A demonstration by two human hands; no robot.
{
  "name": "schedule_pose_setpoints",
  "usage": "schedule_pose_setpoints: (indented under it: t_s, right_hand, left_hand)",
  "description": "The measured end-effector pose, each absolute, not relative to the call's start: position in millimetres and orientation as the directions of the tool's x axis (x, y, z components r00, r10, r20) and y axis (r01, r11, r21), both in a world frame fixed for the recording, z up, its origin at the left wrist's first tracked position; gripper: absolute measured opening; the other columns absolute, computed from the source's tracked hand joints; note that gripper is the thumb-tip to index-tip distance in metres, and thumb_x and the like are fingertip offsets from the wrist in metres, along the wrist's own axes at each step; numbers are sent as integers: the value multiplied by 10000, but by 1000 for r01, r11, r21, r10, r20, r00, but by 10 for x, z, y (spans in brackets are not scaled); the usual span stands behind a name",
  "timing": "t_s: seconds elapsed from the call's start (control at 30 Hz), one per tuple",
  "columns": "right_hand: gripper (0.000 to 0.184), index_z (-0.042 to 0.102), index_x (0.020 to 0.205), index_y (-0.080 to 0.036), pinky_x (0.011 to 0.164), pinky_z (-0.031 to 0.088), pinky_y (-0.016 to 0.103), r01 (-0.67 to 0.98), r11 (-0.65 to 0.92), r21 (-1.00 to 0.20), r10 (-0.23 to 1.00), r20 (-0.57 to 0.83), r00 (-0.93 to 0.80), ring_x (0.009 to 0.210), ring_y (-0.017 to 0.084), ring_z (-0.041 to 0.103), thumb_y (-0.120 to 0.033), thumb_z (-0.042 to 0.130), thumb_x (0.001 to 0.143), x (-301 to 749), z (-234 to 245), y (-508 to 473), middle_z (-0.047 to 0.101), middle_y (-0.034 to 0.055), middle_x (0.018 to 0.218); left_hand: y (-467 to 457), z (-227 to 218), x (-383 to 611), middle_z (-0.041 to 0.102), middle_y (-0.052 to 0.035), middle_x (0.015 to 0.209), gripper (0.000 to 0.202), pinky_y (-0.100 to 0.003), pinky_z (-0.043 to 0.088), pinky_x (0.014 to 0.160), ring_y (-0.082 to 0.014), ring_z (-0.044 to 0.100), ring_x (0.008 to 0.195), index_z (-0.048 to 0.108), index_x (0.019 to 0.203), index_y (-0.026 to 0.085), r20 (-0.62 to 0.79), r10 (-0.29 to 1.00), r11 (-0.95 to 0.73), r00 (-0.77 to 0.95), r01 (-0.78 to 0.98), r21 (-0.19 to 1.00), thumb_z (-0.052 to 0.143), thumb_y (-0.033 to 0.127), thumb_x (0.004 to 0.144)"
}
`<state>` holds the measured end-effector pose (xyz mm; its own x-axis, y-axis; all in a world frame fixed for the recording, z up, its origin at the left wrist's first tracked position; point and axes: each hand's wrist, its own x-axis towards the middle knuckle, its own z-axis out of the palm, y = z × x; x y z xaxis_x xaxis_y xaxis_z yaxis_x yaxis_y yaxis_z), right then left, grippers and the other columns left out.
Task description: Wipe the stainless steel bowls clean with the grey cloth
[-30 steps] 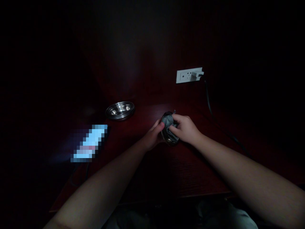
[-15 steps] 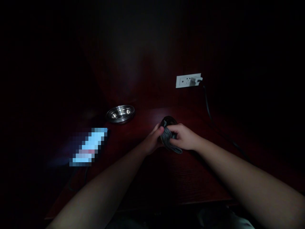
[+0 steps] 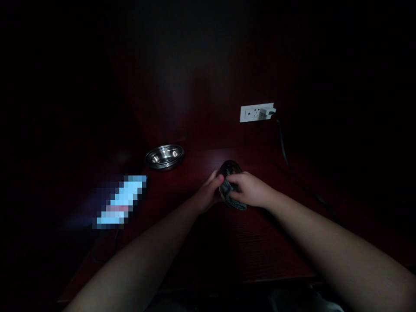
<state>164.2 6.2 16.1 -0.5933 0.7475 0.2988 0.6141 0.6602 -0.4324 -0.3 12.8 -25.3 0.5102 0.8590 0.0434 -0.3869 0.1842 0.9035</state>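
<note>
Both hands met at mid-surface. The left hand (image 3: 208,193) was curled around the side of a small metal dish (image 3: 230,167), gripping it. The right hand (image 3: 248,190) was clenched on a grey patterned cloth (image 3: 231,197) and pressed it against the dish's near side. Half a second earlier the cloth hung looser and lower from the fingers; now it was bunched tighter under the knuckles. The dish stood on the dark red surface (image 3: 253,242). Off to the left sat a steel bowl (image 3: 164,157), with a lit phone (image 3: 120,201) nearer. A wall socket (image 3: 251,113) behind held a white plug (image 3: 268,111), its black cable (image 3: 282,143) trailing right.
</note>
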Motion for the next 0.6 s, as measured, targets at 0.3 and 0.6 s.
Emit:
schedule_pose_setpoints:
  t_s: [0.3, 0.6]
  right_hand:
    - [76, 504, 679, -194, 541, 302, 240, 740, 552, -385, 830, 342, -441, 520, 107, 459, -155, 534, 737, 1633, 153, 67, 530, -19, 583]
    - [45, 548, 728, -192, 561, 334, 251, 803, 469, -369, 857, 412, -311, 551, 133, 504, -192, 528, 768, 1629, 120, 104, 595, 15, 642]
  left_hand:
    - [119, -239, -11, 619, -109, 1148, 638, -407, 520, 760, -274, 622, 989, 481, 1246, 266, 15, 866, 203, 500, -377, 904, 642, 593, 722]
    - [111, -238, -4, 602, -109, 1197, 593, -413, 522, 760, -279, 614, 1008, 503, 1224, 266, 43, 862, 185, 505, -393, 900, 640, 573, 736]
